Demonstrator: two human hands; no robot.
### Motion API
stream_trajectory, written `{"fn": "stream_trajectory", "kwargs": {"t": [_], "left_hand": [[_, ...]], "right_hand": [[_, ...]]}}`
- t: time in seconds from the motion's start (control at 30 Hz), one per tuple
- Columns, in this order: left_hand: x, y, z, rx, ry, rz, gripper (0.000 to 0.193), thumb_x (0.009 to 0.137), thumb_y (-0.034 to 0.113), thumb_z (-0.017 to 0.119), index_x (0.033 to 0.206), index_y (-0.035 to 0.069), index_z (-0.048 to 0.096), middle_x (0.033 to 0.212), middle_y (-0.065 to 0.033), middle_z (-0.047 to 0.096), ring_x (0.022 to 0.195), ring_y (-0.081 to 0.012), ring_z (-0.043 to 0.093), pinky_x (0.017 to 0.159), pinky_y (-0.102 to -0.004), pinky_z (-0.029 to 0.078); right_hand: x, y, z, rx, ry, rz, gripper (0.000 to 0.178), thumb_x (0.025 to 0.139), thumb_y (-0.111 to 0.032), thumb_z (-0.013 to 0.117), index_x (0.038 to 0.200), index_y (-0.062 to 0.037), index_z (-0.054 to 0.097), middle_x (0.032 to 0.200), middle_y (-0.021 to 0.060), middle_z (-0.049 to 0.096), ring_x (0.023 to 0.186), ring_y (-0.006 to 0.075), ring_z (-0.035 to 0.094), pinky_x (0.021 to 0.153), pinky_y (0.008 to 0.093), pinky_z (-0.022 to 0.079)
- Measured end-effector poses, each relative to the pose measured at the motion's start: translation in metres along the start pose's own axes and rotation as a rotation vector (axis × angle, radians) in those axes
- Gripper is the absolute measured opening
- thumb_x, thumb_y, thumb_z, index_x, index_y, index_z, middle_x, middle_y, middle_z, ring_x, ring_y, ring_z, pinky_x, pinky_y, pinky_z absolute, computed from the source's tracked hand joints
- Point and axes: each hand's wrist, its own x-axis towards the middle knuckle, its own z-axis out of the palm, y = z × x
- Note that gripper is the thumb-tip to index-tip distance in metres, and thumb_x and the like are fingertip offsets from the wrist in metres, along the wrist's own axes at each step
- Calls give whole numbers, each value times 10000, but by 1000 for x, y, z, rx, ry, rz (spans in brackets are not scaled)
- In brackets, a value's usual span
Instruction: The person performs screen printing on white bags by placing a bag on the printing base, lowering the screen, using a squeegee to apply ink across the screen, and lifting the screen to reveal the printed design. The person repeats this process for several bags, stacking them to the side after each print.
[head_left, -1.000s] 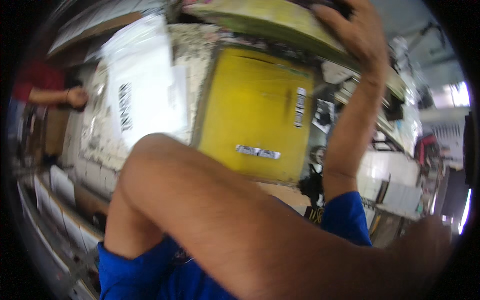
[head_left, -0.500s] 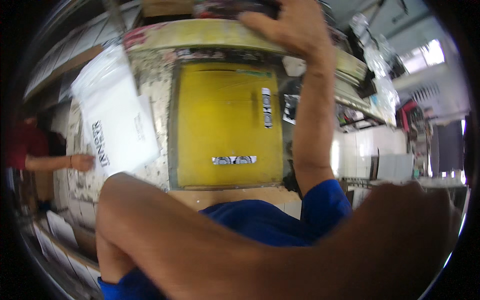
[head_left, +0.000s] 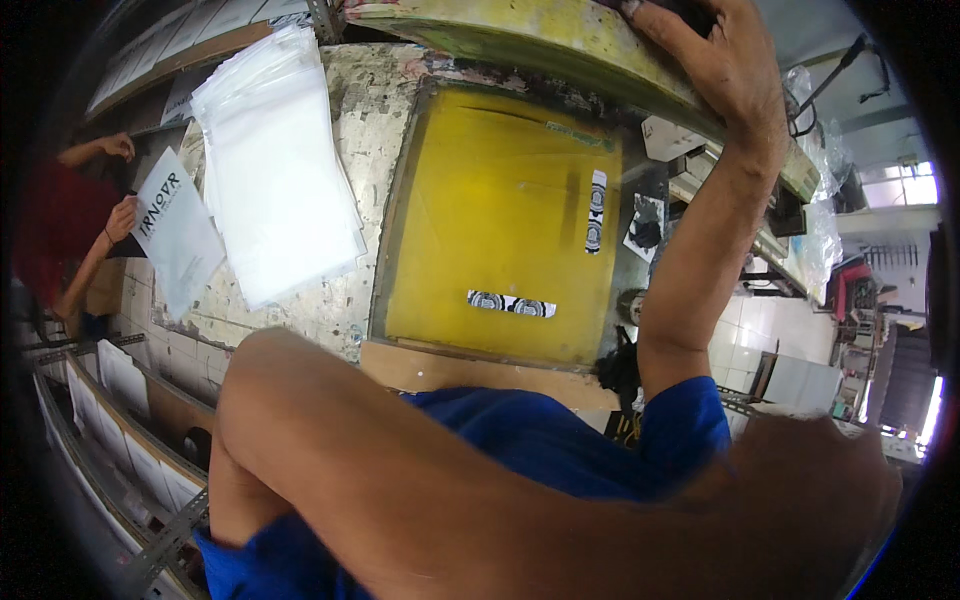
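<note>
My right hand [head_left: 722,75] is wrapped over the raised yellow-stained screen printing frame [head_left: 560,50], whose long edge slants across the top. Below it lies a flat yellow printing bed [head_left: 490,220] with two black-and-white patterned strips, one upright strip [head_left: 596,212] at its right and one level strip [head_left: 512,304] near its front. My left arm bends at the elbow and crosses close before the view to the right. At its end, my left hand [head_left: 825,470] is dark and blurred, its fingers not made out.
Left of the bed, a stack of white translucent plastic bags [head_left: 280,180] lies on the paint-spotted table [head_left: 345,120]. A co-worker in red [head_left: 75,225] holds a printed bag [head_left: 180,235] there. Racks with white sheets [head_left: 130,420] stand at lower left; a black cloth [head_left: 622,370] hangs by the bed's front right corner.
The co-worker has lifted the printed bag off the stack, leaving unprinted bags showing. The view has shifted, and the frame in my right hand now slants more. My left arm stays crossed in front.
</note>
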Motion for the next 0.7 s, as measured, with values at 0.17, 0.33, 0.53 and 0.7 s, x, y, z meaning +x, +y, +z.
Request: {"fn": "stream_trajectory", "kwargs": {"t": [0.17, 0.33, 0.53, 0.7], "left_hand": [[-48, -4, -58, 55, 475, -309, 272, 988, 153, 631, 1196, -4, 710, 1055, -111, 762, 959, -176, 713, 834, -331, 552], [-250, -181, -47, 1144, 1044, -1134, 370, 975, 226, 675, 1300, 49, 672, 1392, -215, 605, 1230, -383, 601, 993, -488, 503], [-363, -272, 18, 1106, 997, -1216, 326, 735, 309, 883, 996, 124, 822, 1350, -155, 653, 1286, -416, 551, 1045, -490, 461], [-341, -274, 9, 641, 1492, -1046, 182, 769, 152, 862, 946, 137, 827, 1349, -77, 671, 1272, -364, 582, 1028, -445, 488]], "right_hand": [[-11, -10, -1, -17, 1, -15, 406, 813, -231, 725, 1137, 13, 754, 979, 134, 777, 859, 197, 718, 856, 309, 558], [-8, -22, -7, -127, -66, -62, 377, 807, -164, 710, 1135, 19, 752, 925, 113, 776, 804, 166, 705, 804, 297, 564], [-6, -9, 4, -93, 97, -191, 398, 791, -168, 702, 1138, 20, 751, 886, 126, 773, 708, 168, 687, 734, 292, 566], [7, -20, -17, 84, -113, 18, 410, 788, -184, 700, 1137, 25, 751, 881, 134, 773, 694, 179, 687, 696, 304, 565]]}}
